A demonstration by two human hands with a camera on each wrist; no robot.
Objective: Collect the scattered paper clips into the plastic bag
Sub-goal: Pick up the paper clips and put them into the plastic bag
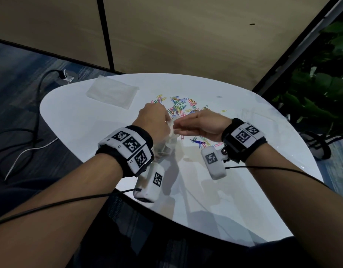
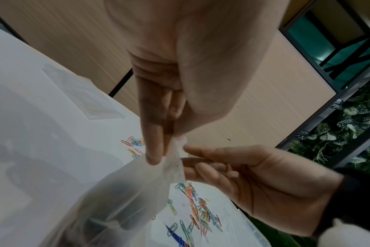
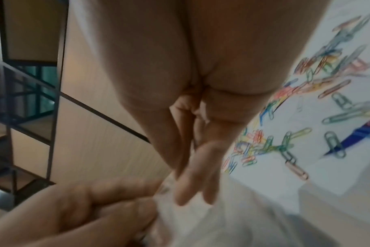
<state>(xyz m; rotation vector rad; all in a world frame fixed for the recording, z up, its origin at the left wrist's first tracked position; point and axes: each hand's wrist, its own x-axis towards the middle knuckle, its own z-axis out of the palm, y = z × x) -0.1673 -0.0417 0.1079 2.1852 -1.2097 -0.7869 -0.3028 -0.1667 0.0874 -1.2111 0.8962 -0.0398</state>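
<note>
A clear plastic bag hangs above the white table. My left hand pinches the bag's top rim between thumb and fingers, and the left wrist view shows that left hand up close. My right hand reaches in from the right. Its thumb and nearly straight fingers meet on the same rim of the bag. Coloured paper clips lie scattered on the table beyond and under my hands, with more paper clips in the right wrist view. Whether clips are inside the bag is hidden.
A flat stack of spare clear bags lies at the table's far left. A blue mark shows under the right palm. Cables run on the floor to the left, and plants stand to the right.
</note>
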